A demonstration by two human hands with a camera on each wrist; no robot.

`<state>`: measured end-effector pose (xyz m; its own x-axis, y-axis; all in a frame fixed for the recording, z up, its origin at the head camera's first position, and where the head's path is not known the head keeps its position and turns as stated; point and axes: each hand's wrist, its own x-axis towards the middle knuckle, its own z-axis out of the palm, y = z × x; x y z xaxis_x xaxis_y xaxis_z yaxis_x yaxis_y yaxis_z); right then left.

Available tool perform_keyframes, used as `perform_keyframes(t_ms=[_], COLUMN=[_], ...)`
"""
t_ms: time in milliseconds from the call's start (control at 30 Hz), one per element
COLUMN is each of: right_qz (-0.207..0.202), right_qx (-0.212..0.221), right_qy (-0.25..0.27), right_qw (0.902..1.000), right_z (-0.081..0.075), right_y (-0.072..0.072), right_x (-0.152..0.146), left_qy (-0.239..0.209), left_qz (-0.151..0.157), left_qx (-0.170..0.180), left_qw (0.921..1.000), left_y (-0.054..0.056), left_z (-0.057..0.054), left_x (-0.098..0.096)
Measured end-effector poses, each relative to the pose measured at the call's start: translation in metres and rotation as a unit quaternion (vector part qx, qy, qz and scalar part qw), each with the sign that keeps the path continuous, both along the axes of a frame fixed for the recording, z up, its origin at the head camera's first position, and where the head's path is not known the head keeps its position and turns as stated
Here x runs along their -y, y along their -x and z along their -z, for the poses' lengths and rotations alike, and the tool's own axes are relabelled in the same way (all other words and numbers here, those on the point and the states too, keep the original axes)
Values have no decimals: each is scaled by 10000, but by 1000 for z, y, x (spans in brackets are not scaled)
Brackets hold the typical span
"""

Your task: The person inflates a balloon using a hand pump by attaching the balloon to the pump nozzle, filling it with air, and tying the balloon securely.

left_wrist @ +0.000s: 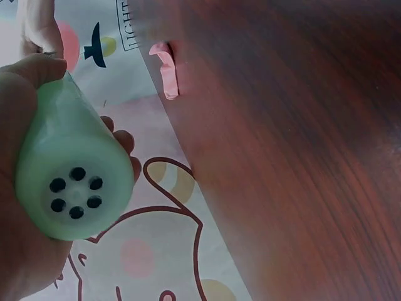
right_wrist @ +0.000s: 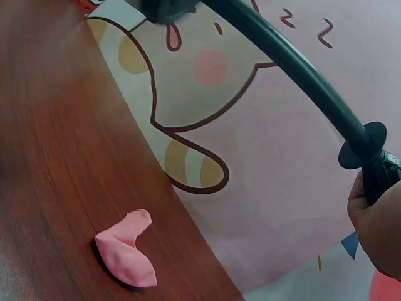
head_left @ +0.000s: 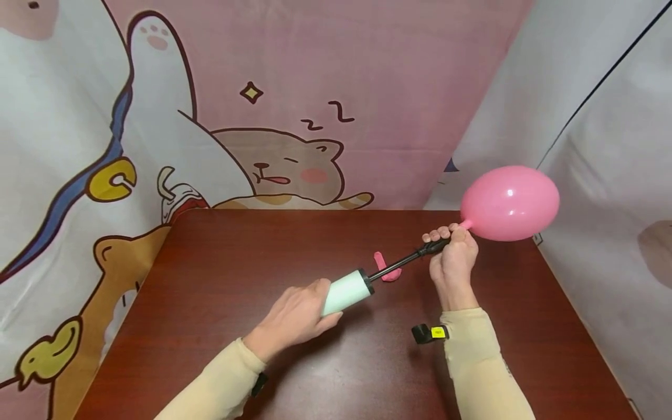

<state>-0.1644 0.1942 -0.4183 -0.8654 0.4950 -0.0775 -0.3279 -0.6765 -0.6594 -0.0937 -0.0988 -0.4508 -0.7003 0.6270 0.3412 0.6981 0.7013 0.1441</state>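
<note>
My left hand (head_left: 296, 312) grips the mint-green barrel of a hand balloon pump (head_left: 346, 293); its end with several dark holes faces the camera in the left wrist view. A black rod (head_left: 394, 266) runs out of the barrel up to a black handle end (head_left: 434, 247). Around that end, my right hand (head_left: 454, 259) curls its fingers, with the thumb by the neck of a pink balloon (head_left: 510, 203). This balloon is round and inflated, beyond the hand at the right. Below the rod, a limp pink balloon (right_wrist: 127, 249) lies on the table.
The brown wooden table (head_left: 220, 350) reaches back to a pink cloth (head_left: 409, 87) printed with sleeping cartoon animals. A white cloth (head_left: 604, 175) hangs along the right side, near the inflated balloon. Black straps with small devices sit at both wrists.
</note>
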Motion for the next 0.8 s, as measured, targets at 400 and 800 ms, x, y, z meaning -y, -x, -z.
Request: perform_keyframes(t_ms=[400,800], right_qz=[-397,-274], right_qx=[312,292], right_qy=[-318,-339], right_qw=[9982,9986], right_z=[19,10], right_y=[-13,-11], right_x=[41,27], left_qy=[91,-36], left_qz=[-71,-18], left_qx=[-61,98], left_qw=[9999,9999], left_y=[4,2], left_z=[0,2], left_x=[-19,-15])
